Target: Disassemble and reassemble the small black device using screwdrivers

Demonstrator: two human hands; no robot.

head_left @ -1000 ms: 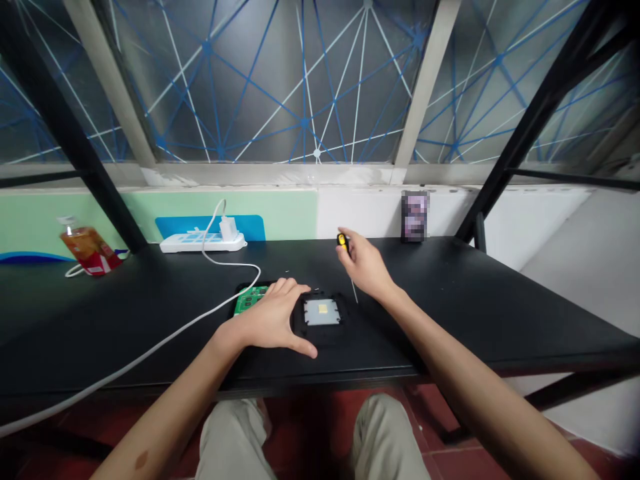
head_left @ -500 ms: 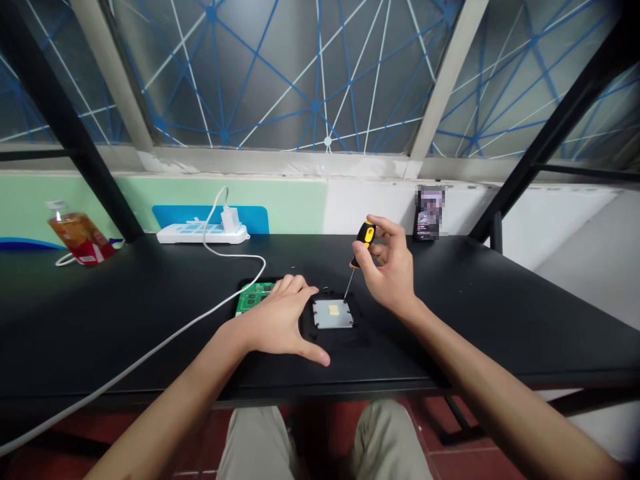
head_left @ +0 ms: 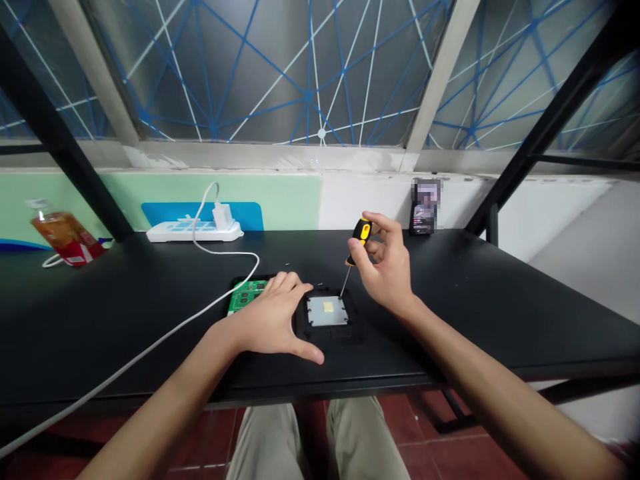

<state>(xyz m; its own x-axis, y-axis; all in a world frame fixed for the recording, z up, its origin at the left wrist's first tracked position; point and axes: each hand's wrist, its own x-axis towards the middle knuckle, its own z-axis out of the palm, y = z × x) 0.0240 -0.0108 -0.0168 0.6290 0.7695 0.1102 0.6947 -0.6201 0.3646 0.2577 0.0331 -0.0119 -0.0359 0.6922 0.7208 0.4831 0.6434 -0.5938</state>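
Observation:
My right hand (head_left: 387,260) grips a black and yellow screwdriver (head_left: 362,232) by its handle. The screwdriver's shaft slants down, and its tip meets the upper right corner of a silver metal plate (head_left: 320,319) in a black casing (head_left: 345,333). A small yellowish pad (head_left: 328,307) lies on that plate. Spread over the casing's left part, my left hand (head_left: 275,317) has its thumb and fingers apart. Partly hidden behind it is a green circuit board (head_left: 245,293). Tiny metal pieces, perhaps screws (head_left: 320,285), lie beyond the casing.
A white cable (head_left: 185,325) crosses the black table (head_left: 490,313) from a power strip (head_left: 195,232) at the back. At the far left leans a bottle (head_left: 67,233) of orange-brown drink. A phone (head_left: 425,208) stands against the wall at the back right.
The whole view has shifted slightly, so things appear a little further left. My knees have moved closer together. Both hands keep the same pose, with the screwdriver tip at the same corner.

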